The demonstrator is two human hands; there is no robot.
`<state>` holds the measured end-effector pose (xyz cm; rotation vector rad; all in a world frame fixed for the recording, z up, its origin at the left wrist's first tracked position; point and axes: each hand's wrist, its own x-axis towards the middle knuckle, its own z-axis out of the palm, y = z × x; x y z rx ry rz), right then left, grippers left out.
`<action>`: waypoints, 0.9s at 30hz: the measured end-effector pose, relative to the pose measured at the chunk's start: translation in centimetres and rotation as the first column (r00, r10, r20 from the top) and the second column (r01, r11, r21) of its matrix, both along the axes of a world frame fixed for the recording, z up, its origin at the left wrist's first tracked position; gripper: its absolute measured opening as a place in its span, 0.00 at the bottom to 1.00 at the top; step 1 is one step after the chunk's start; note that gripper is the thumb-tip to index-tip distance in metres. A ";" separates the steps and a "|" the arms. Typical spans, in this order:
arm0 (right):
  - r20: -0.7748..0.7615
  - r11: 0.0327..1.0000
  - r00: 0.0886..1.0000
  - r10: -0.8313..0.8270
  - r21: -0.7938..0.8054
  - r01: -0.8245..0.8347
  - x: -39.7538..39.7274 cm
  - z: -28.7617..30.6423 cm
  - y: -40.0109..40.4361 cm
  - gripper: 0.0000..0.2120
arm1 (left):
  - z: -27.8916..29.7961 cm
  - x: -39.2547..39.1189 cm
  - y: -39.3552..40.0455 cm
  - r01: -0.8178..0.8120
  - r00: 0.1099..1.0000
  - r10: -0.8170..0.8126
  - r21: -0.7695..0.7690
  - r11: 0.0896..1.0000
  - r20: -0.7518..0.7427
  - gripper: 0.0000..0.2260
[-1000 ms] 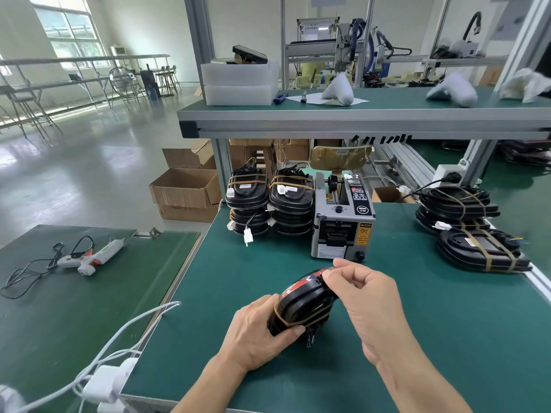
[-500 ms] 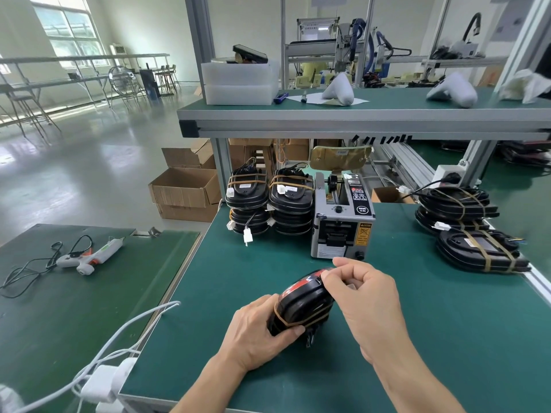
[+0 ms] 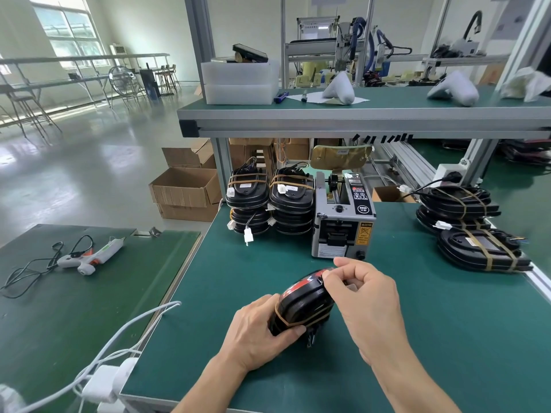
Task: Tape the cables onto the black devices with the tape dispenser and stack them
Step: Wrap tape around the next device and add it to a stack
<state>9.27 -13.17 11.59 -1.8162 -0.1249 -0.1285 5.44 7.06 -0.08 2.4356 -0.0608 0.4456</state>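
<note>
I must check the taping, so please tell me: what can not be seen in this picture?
Head view only:
- Device: underside hidden; left hand covers its near side.
- Tape end under right hand: fingers hide it.
- Dispenser labels: too small to read.
- Right stacks: frame edge crowds them.

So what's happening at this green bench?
A person is taping a black device. The left hand grips it on the table; the right hand pinches at its top edge. One tape band already wraps it. The tape dispenser stands behind, with finished stacks left of it.
</note>
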 end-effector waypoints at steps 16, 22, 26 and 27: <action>0.039 0.996 0.999 -0.026 -0.090 0.029 -0.7 0.6 0.3 0.07 | 0.3 -0.1 -0.1 0.007 1.000 -0.007 -0.014 1.000 0.005 0.21; 0.057 0.990 0.998 -0.019 -0.141 0.027 -0.9 1.0 0.4 0.08 | 0.4 -0.2 -0.1 0.007 1.000 -0.007 -0.013 1.000 0.007 0.22; 0.072 0.987 0.997 -0.021 -0.158 0.033 -1.0 1.1 0.5 0.08 | 0.4 -0.2 -0.1 0.008 1.000 -0.008 -0.018 1.000 0.009 0.22; 0.074 0.986 0.997 -0.022 -0.161 0.034 -1.0 1.1 0.5 0.08 | 0.3 -0.2 -0.1 0.009 1.000 -0.009 -0.018 1.000 0.010 0.22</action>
